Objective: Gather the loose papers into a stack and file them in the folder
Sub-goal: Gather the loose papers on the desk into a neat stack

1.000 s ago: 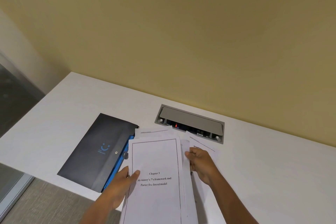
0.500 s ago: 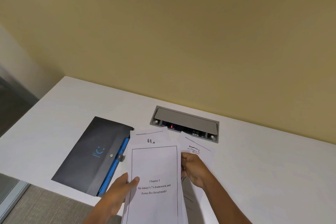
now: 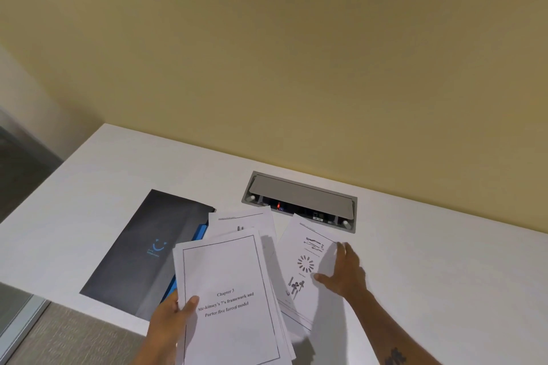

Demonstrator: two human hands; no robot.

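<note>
Right hand (image 3: 345, 271) has left the held stack since the earlier frames and now lies flat, fingers spread, on a loose sheet (image 3: 305, 264) to the right; nothing is pinched in it. Left hand (image 3: 169, 323) clamps the stack of papers (image 3: 231, 299) at its left edge, thumb on top of the cover page, fingers beneath; the two hands are apart. Stack is lifted and tilted toward the camera, its lower edge running out of view; cover page is white with a thin black border and reads "Chapter 3, Mc-kinsey's 7's framework and Porter five forces model"; sheets under it are fanned out unevenly at the right edge. Loose sheet lies flat on the white tabletop (image 3: 430, 261), skewed, printed with small dark diagrams; its lower part is overlapped by the stack. Another sheet (image 3: 243, 221) shows above the stack, beside the folder. Folder (image 3: 142, 249) lies on the tabletop left of the stack, dark grey with a blue smile logo and a blue edge along its right side; contents cannot be told. Behind the sheets a grey cable box (image 3: 299, 201) is set into the tabletop, lid raised; a red light and dark sockets show inside.
</note>
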